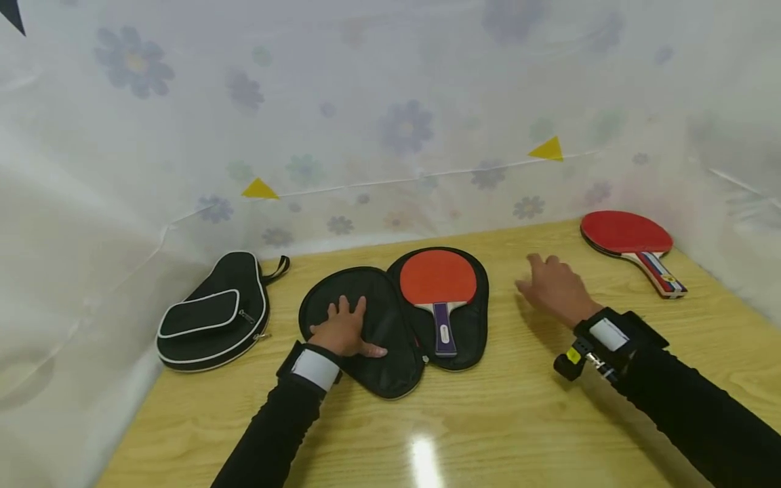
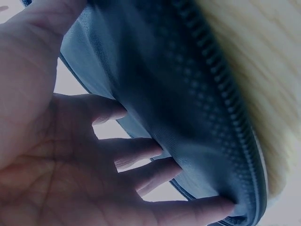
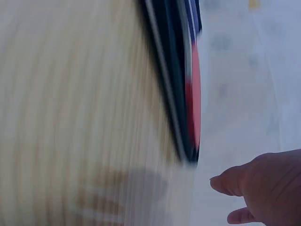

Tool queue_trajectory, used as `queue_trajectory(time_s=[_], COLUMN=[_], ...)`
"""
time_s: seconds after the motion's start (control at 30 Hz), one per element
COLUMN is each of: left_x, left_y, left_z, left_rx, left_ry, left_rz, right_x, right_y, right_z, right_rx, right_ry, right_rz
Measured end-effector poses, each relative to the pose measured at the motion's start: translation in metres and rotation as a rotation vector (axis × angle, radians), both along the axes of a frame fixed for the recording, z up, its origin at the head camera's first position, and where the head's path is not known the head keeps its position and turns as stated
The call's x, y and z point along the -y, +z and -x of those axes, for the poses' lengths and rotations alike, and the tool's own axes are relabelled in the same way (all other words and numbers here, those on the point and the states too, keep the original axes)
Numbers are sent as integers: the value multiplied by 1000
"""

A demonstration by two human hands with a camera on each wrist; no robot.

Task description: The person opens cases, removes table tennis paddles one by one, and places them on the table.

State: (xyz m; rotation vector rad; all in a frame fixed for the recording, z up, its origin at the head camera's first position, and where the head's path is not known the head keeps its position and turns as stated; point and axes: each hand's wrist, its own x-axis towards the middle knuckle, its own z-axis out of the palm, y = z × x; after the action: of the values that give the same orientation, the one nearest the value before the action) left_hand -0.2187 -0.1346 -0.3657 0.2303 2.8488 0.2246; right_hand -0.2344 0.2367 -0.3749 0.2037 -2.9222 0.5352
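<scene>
A black zip paddle case lies unfolded on the table, its cover flap to the left. My left hand rests on that flap with fingers spread; in the left wrist view the fingertips touch the dark fabric beside the zip. On the case's other half lies a red table tennis paddle with a purple handle pointing toward me. My right hand hovers over the table right of this paddle, holding nothing, fingers loosely bent. In the right wrist view the paddle and case edge appear side-on, somewhat blurred.
A closed black paddle case with white piping and a small pocket lies at the left. Another red paddle with a striped handle lies at the far right, seemingly atop a second one. A flowered white curtain hangs behind the wooden table.
</scene>
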Motion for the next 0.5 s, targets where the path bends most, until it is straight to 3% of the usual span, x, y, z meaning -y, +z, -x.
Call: queue_trajectory(time_s=[0.1, 0.27, 0.37, 0.5], left_x=[2, 2, 1, 1], left_y=[0, 0, -1, -2], left_z=[-1, -1, -1, -1], left_rx=[-1, 2, 3, 2], left_ry=[5, 7, 10, 14], left_rz=[-1, -2, -2, 4], right_x=[44, 99, 123, 142], right_y=[6, 2, -5, -14], right_z=[-11, -24, -28, -27], right_rx=[7, 47, 123, 182], right_ry=[111, 264, 293, 253], right_rz=[57, 154, 170, 104])
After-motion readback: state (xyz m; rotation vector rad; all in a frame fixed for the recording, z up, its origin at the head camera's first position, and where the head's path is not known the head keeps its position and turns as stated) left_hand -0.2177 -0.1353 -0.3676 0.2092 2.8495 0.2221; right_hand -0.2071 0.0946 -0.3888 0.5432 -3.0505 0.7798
